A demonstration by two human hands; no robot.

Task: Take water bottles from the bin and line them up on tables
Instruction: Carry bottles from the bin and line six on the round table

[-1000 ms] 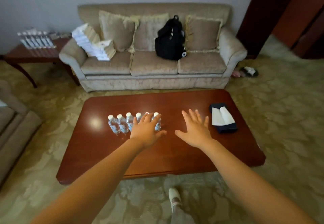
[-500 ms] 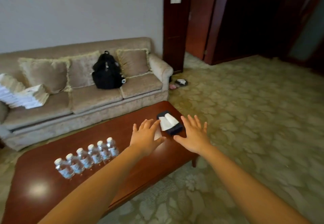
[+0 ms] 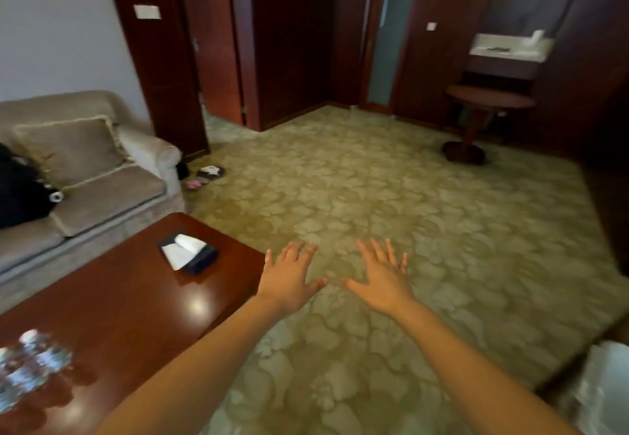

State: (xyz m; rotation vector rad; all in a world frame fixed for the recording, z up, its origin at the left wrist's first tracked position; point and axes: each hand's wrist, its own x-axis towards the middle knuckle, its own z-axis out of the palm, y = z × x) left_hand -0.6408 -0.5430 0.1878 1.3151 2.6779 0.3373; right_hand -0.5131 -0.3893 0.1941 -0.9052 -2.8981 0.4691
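Observation:
A blurred row of small clear water bottles [image 3: 29, 363] stands on the dark wooden coffee table [image 3: 129, 302] at the far left edge of the view. My left hand [image 3: 289, 276] hovers with fingers spread just past the table's right end, holding nothing. My right hand [image 3: 383, 278] is stretched out flat beside it over the carpet, also empty. At the bottom right corner shows a blurred pale translucent thing [image 3: 599, 390], which may be the bin; I cannot tell what it holds.
A dark tissue box [image 3: 189, 252] sits on the table's right end. A beige sofa [image 3: 95, 179] with a black backpack [image 3: 18, 193] stands behind it. Slippers [image 3: 207, 174] lie by the sofa arm. A round wooden side table [image 3: 483, 111] stands far right across open patterned carpet.
The view has swung right, away from the sofa and bottle row toward the open carpet. Both hands stay spread and empty, now past the table's right end instead of over it.

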